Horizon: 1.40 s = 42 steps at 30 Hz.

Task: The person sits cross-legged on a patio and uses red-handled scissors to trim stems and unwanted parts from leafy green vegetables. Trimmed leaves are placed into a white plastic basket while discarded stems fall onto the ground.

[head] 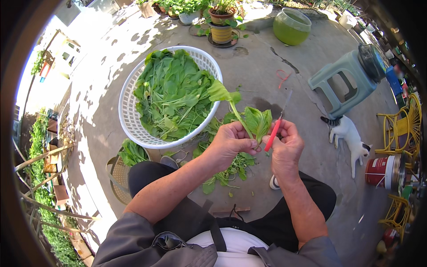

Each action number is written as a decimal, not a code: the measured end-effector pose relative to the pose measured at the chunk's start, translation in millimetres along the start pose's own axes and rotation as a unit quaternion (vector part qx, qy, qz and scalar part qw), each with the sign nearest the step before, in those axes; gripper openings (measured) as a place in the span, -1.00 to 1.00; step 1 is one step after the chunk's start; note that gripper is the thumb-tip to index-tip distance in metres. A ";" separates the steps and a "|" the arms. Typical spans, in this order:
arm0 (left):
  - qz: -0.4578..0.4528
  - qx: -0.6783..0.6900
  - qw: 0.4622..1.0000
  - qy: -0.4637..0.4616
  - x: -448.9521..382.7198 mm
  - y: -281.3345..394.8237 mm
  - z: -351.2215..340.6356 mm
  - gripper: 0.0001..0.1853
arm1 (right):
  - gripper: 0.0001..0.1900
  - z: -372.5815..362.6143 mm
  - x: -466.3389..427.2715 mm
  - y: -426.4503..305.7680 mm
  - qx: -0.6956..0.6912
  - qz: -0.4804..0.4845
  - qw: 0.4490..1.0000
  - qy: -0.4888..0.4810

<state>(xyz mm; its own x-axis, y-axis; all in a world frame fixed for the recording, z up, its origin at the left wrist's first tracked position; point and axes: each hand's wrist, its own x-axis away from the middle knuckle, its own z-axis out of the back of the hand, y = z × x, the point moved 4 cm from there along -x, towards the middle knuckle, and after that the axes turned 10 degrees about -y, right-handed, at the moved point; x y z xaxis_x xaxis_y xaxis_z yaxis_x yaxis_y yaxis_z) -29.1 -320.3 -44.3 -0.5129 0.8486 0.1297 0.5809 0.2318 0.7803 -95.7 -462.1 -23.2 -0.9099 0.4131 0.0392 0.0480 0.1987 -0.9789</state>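
My left hand [230, 143] grips a small leafy green plant [258, 123] near its stem base, with one longer leaf stalk pointing up and left. In my right hand [288, 147] is a small knife with a red handle [273, 135], its thin blade pointing away from me. The right thumb is close to the base of the plant. Just beyond my left hand stands a white plastic basket [125, 110] heaped with green leaves [176, 96]. Under my hands, loose greens [233, 170] lie on the concrete ground between my feet.
By my left knee is a tan woven basket [120, 177] holding more greens [131, 153]. A white cat [348, 137] lies at right beside a green plastic stool [347, 83]. Further back are potted plants [221, 31] and a bowl of green water [292, 28]. A red bucket [377, 172] stands right.
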 end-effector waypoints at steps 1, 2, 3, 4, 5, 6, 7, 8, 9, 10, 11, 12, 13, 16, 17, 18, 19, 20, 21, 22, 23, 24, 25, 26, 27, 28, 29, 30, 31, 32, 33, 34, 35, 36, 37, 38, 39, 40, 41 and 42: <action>0.003 -0.001 1.000 0.007 0.6 0.4 0.0 -0.61 | -0.60 -1.7 0.9 -2.1 0.007 0.010 1.000 0.000; 0.006 -0.002 1.000 0.014 1.2 0.5 0.6 -0.62 | -0.61 -3.8 1.9 -4.2 0.015 0.020 1.000 0.000; 0.010 -0.003 1.000 0.021 1.0 -0.3 2.4 -0.62 | -0.61 -4.8 2.6 -6.1 0.022 0.031 0.999 0.000; 0.015 -0.004 0.999 0.028 0.5 -1.7 5.3 -0.63 | -0.61 -4.7 2.9 -5.8 0.027 0.034 0.999 -0.002; 0.019 -0.006 0.999 0.035 0.4 -2.7 7.4 -0.63 | -0.62 -4.2 3.0 -4.9 0.032 0.037 0.999 -0.004; 0.018 -0.003 0.999 0.040 0.5 -2.8 8.1 -0.64 | -0.62 -3.5 2.8 -4.2 0.036 0.041 0.998 -0.005; 0.017 0.001 0.999 0.045 0.6 -2.8 8.6 -0.64 | -0.62 -2.4 2.3 -3.0 0.034 0.032 0.999 -0.003; 0.017 0.004 0.999 0.050 0.8 -2.7 8.9 -0.64 | -0.62 -1.3 1.8 -2.0 0.032 0.023 0.999 -0.001; 0.016 0.012 0.998 0.053 0.4 -2.7 8.2 -0.65 | -0.62 0.1 1.2 -1.2 0.030 0.015 0.999 0.002; 0.015 0.019 0.998 0.056 0.0 -2.2 7.0 -0.65 | -0.62 1.2 0.7 0.0 0.016 0.012 1.000 0.005; 0.015 0.027 0.998 0.059 -0.2 -1.7 6.1 -0.66 | -0.62 2.2 0.2 1.4 0.002 0.010 1.000 0.009; 0.014 0.042 0.997 0.060 -0.1 -1.0 6.0 -0.67 | -0.62 2.4 -0.1 2.6 -0.013 0.007 1.000 0.011; 0.013 0.057 0.996 0.061 -0.4 -0.1 6.2 -0.67 | -0.62 2.0 -0.3 2.4 -0.015 0.006 1.000 0.012; 0.020 0.092 0.993 0.066 -0.5 1.8 6.5 -0.69 | -0.61 1.1 -0.1 0.5 -0.023 0.008 1.000 0.012; 0.023 0.103 0.992 0.068 -0.5 1.8 6.5 -0.70 | -0.61 1.0 0.1 -0.4 -0.028 0.011 1.000 0.008; 0.016 0.106 0.993 0.058 -0.9 2.1 6.3 -0.69 | -0.61 0.5 0.3 -1.0 -0.032 0.014 0.999 0.004; 0.008 0.109 0.993 0.048 -1.3 1.9 6.5 -0.69 | -0.61 -0.6 0.8 -2.9 -0.024 0.017 1.000 -0.004; 0.001 0.112 0.993 0.039 -1.6 1.8 6.5 -0.69 | -0.61 -1.9 1.6 -5.2 -0.016 0.020 1.000 -0.013; -0.001 0.102 0.994 0.035 -2.4 1.5 6.6 -0.68 | -0.61 -2.6 2.2 -6.8 -0.008 0.024 0.999 -0.021; -0.003 0.092 0.995 0.032 -3.3 1.2 6.4 -0.67 | -0.61 -2.6 2.8 -6.9 -0.006 0.028 0.999 -0.028; -0.005 0.082 0.996 0.028 -4.0 0.9 6.0 -0.66 | -0.61 -2.6 3.3 -6.6 -0.004 0.033 0.999 -0.035; -0.007 0.067 0.997 0.027 -4.1 1.1 5.9 -0.66 | -0.61 -2.9 3.4 -6.2 -0.002 0.038 0.998 -0.042; -0.009 0.052 0.998 0.026 -4.3 1.3 5.8 -0.66 | -0.61 -2.8 3.3 -5.9 0.004 0.039 0.998 -0.046; -0.011 0.037 0.999 0.024 -4.3 1.5 5.7 -0.66 | -0.61 -2.4 3.2 -5.7 0.010 0.041 0.998 -0.049; -0.013 0.023 1.000 0.007 -4.4 1.7 4.7 -0.67 | -0.61 -2.1 3.1 -5.7 0.017 0.043 0.998 -0.052; -0.015 0.010 1.000 -0.010 -4.2 1.9 3.8 -0.68 | -0.61 -1.6 3.2 -5.5 0.024 0.043 0.997 -0.053; -0.016 -0.003 0.999 -0.027 -4.1 2.1 2.7 -0.69 | -0.60 -1.1 3.5 -5.2 0.031 0.042 0.997 -0.053; -0.002 0.009 1.000 -0.010 -3.9 1.0 3.0 -0.69 | -0.60 -1.1 3.8 -4.8 0.038 0.042 0.997 -0.055; 0.011 0.022 1.000 0.008 -3.7 0.3 2.5 -0.70 | -0.60 -1.5 3.9 -5.2 0.036 0.042 0.997 -0.054; 0.025 0.034 0.999 0.026 -3.3 -0.8 3.0 -0.70 | -0.60 -2.4 4.0 -6.3 0.034 0.042 0.997 -0.054; 0.022 0.040 0.998 0.039 -3.2 -0.3 4.7 -0.72 | -0.59 -3.1 4.0 -7.5 0.033 0.043 0.997 -0.054; 0.019 0.045 0.997 0.053 -3.3 0.3 7.3 -0.73 | -0.59 -2.6 4.1 -7.5 0.025 0.037 0.998 -0.052; 0.016 0.050 0.996 0.066 -2.8 0.7 9.9 -0.75 | -0.59 -1.6 4.2 -7.5 0.018 0.030 0.998 -0.050; 0.010 0.052 0.996 0.069 -2.2 0.8 11.5 -0.77 | -0.59 -0.9 4.1 -7.2 0.011 0.025 0.998 -0.048; 0.005 0.054 0.996 0.072 -1.4 1.0 13.2 -0.78 | -0.59 -0.5 3.4 -6.9 -0.001 0.024 0.999 -0.041; 0.000 0.055 0.996 0.074 -0.5 1.5 14.4 -0.80 | -0.59 -0.3 2.2 -6.3 -0.013 0.024 0.999 -0.034; 0.001 0.062 0.995 0.075 -0.1 2.1 13.7 -0.81 | -0.59 0.5 1.2 -5.5 -0.024 0.024 0.999 -0.026; 0.001 0.069 0.995 0.075 0.7 3.6 11.9 -0.82 | -0.59 1.6 0.4 -4.8 -0.024 0.026 0.999 -0.023; 0.002 0.075 0.994 0.076 1.3 4.4 11.1 -0.84 | -0.59 3.3 -0.5 -3.8 -0.025 0.028 0.999 -0.020; -0.015 0.094 0.993 0.075 1.4 4.7 11.8 -0.83 | -0.59 5.3 -1.4 -3.5 -0.025 0.030 0.999 -0.017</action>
<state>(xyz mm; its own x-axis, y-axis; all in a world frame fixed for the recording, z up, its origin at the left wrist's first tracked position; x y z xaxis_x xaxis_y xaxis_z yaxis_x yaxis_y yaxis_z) -19.6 -312.5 -47.7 -0.6117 0.7628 0.2097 0.6647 0.3519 0.6590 -96.8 -468.1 -20.9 -0.9180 0.3956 -0.0274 0.1233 0.2189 -0.9679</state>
